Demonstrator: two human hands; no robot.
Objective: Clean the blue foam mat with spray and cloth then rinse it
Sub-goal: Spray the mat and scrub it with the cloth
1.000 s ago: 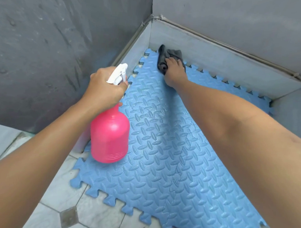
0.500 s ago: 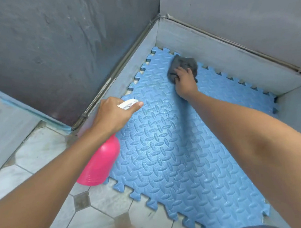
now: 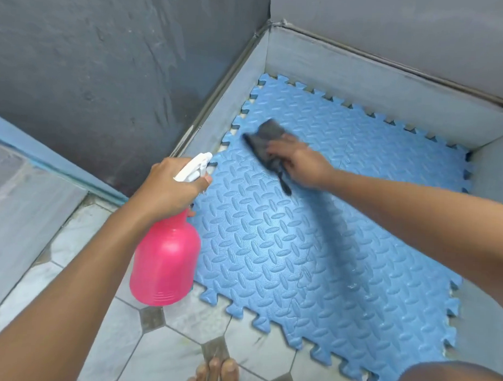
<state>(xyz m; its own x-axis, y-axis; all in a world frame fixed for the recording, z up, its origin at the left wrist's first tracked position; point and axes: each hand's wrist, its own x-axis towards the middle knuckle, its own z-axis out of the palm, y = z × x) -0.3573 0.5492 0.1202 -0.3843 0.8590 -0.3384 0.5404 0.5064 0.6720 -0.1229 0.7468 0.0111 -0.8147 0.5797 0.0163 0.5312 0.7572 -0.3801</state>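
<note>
**On the corner floor: cloth on the mat, spray bottle in hand**

On the tiled floor (image 3: 179, 356), pushed into a corner between two dark grey walls, the blue foam mat (image 3: 313, 263) lies flat. Its jigsaw-toothed far and left edges run just beside the pale skirting (image 3: 362, 71), and its near edge rests on the grey tiles. Its surface has a raised diamond-plate pattern, with a few wet glints towards the right side.

The left hand (image 3: 170, 187) holds a pink spray bottle (image 3: 168, 261) by the neck. Its fingers are wrapped tight below the white trigger head, and the nozzle points towards the corner. The bottle hangs roughly upright over the mat's left edge and the tiles beside it.

The right hand (image 3: 299, 162) reaches across to the far left part of the mat, with its fingers laid on top of a dark grey cloth (image 3: 265, 139) that is in contact with the foam. A thin tail of cloth trails out under the palm. Motion blur smears this hand, so I cannot tell whether the fingers grip the cloth or only press it flat.

Bare toes (image 3: 215, 374) show at the bottom edge on the tiles, and a knee (image 3: 452, 379) shows at the lower right above the mat's near corner.
</note>
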